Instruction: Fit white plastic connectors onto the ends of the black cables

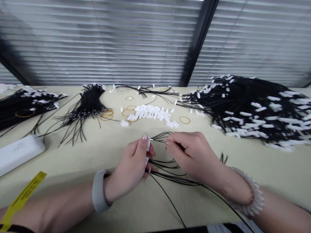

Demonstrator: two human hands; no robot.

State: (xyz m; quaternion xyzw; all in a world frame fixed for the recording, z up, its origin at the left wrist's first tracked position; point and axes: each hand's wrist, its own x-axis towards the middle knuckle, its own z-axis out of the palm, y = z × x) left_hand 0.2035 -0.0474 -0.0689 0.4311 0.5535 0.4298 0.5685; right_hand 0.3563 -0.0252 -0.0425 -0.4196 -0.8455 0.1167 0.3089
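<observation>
Near the middle of the table, my left hand (pixel 136 161) is closed on black wires that end in white connectors; one white connector (pixel 148 144) shows upright between thumb and fingers. Several black wires (pixel 175 177) run from that hand to the right, passing under my right wrist. My right hand (pixel 191 152) is pinched on the thin wires (pixel 160 137) just right of the upper connector. Beyond both hands lies a loose pile of small white connectors (pixel 152 112).
A large heap of black wires (pixel 247 100) with white ends fills the right. A tied black bundle (pixel 91 100), more wires (pixel 14 106), rubber bands (pixel 107 115) and a white box (pixel 21 152) lie left. One rubber band (pixel 185 120) sits right of the pile. Blinds (pixel 136 42) stand behind.
</observation>
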